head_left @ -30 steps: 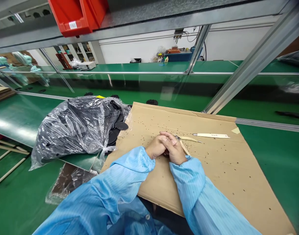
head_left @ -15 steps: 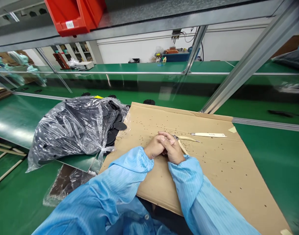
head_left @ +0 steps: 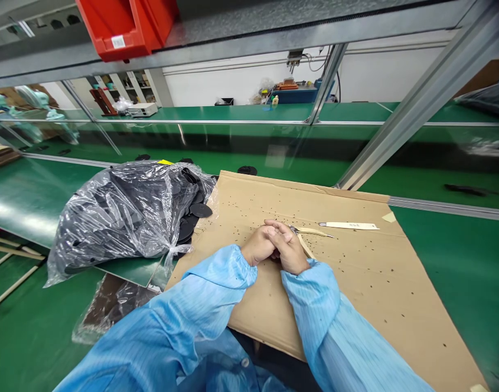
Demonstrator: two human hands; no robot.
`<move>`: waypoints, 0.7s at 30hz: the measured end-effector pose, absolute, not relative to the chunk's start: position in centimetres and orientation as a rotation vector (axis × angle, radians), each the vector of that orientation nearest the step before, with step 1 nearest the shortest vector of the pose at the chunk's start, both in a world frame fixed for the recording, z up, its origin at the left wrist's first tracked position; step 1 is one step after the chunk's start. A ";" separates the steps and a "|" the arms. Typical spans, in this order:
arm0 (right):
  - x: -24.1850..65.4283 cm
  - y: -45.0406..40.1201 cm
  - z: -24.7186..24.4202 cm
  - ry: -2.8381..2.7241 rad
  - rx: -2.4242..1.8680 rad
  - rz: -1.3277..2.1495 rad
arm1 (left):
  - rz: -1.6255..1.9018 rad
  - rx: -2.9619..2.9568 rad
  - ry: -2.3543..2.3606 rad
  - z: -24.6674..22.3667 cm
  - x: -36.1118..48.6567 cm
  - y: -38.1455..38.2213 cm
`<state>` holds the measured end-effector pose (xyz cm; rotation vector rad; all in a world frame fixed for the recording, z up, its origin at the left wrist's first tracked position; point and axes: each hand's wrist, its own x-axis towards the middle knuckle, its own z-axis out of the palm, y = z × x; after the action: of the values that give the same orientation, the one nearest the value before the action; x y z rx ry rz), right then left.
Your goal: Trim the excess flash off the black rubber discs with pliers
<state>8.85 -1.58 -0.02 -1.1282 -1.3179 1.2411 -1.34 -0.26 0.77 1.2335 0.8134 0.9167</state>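
My left hand (head_left: 258, 245) and my right hand (head_left: 289, 249) are clasped together over the cardboard sheet (head_left: 265, 305), fingers closed around each other. No object shows in either one. Partly hidden behind my right hand lie pliers (head_left: 312, 232) with pale yellow handles. Farther right is a white-handled knife (head_left: 349, 225), flat on the cardboard. Small dark bits are scattered around the hands and tools.
To the left, a clear plastic bag (head_left: 118, 212) holds black pieces, with black discs (head_left: 200, 210) beside its right end. A red bin (head_left: 129, 27) sits on the shelf above. A metal post (head_left: 412, 98) slants at right.
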 end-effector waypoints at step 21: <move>8.9 -1.5 -0.2 -1.337 -1.128 1.229 | 0.915 1.230 0.818 1.0 -1.3 -0.4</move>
<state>8.93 -1.50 -0.15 -1.1278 -1.3366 1.2293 -1.29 -0.36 1.03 1.2299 0.8183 0.9150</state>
